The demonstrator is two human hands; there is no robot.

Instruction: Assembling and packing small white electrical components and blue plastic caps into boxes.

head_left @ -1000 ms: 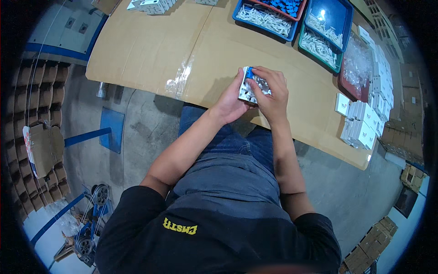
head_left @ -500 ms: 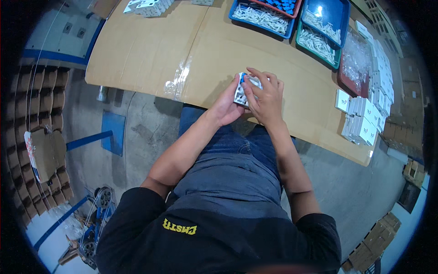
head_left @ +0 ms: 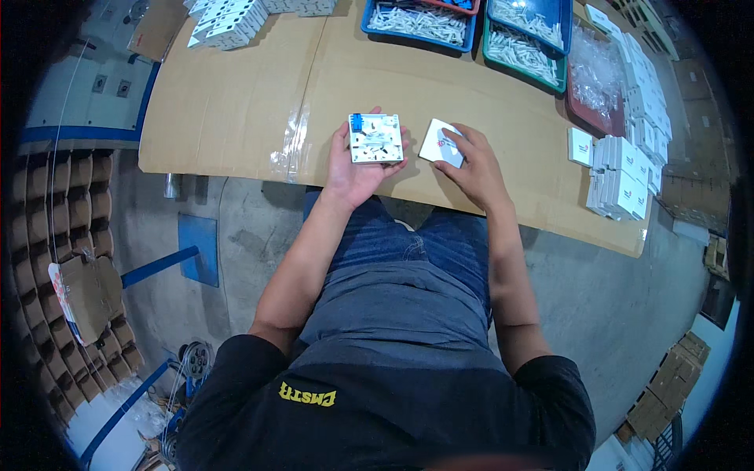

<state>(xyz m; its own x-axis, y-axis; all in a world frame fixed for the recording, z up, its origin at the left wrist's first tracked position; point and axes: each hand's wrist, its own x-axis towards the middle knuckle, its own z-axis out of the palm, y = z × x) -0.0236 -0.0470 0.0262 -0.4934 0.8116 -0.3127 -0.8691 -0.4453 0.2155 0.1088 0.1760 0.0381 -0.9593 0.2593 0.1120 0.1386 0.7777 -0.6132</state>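
Observation:
In my left hand (head_left: 351,174) lies a square white unit (head_left: 375,140), its inner side facing up. Small dark parts dot it, and a blue block sits at its upper left corner. My left fingers curl round its edges. My right hand (head_left: 477,166) pinches a thin, smooth white square plate (head_left: 437,143) with a small red mark, between thumb and fingers. The plate is tilted, close to the cardboard-covered table (head_left: 236,102); I cannot tell whether it touches. A gap separates the two pieces.
At the back stand a blue tray (head_left: 369,25) and a green tray (head_left: 518,69) of white plastic pieces. A red tray (head_left: 585,118) holds clear bags. Stacked white square pieces (head_left: 624,177) line the right edge; more white units (head_left: 228,23) sit at the far left.
My hands, previously together on one white unit, are now apart. The unit has moved left in my left hand and faces up. My right hand now holds a white plate to its right.

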